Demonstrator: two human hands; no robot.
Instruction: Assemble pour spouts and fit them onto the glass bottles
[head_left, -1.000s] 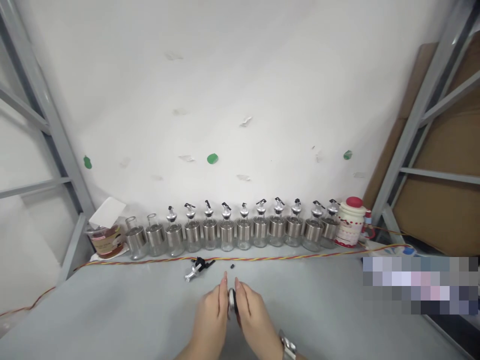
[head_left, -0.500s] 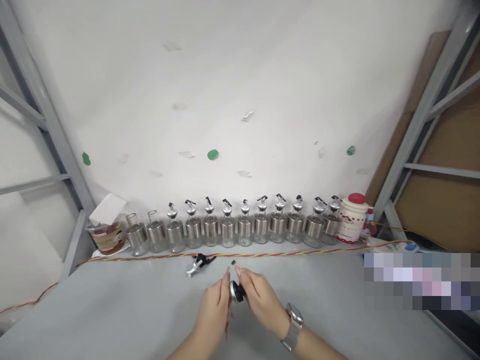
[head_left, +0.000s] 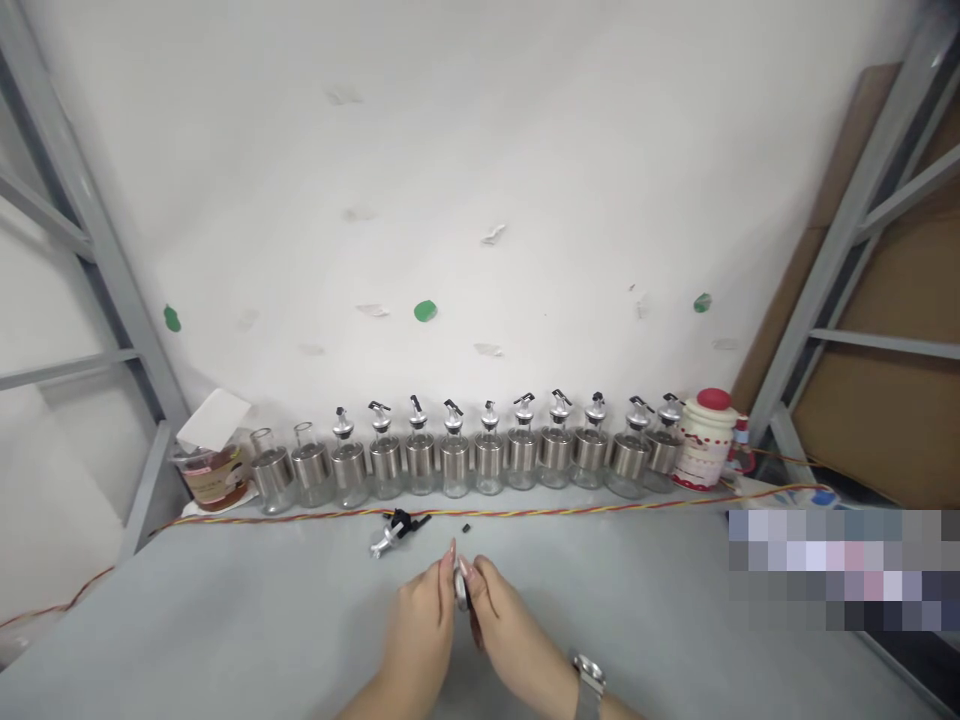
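Observation:
Between my two hands is a silver pourer stopper (head_left: pixel 460 588), mostly covered by fingers; its black base is hidden now. My left hand (head_left: pixel 421 618) grips it from the left, thumb and fingers closed. From the right, my right hand (head_left: pixel 511 622) presses on it, also closed, with a watch on the wrist. Just beyond the fingertips a tiny black piece (head_left: pixel 466 528) lies on the grey table (head_left: pixel 225 620). Left of that piece, loose silver and black pourer parts (head_left: pixel 397 530) lie in a small heap.
Several glass bottles with steel sleeves (head_left: pixel 454 455) line the wall, most topped with pourers; two at the left, including one bottle (head_left: pixel 309 465), have bare necks. A red-yellow twisted wire (head_left: pixel 570 512) runs before them. A cream jar (head_left: pixel 705 445) and a brown tub (head_left: pixel 214 478) flank the row.
My right hand has shifted slightly left and lower, its fingers closing over the stopper's black base. The stopper has turned a little. The loose parts stay put.

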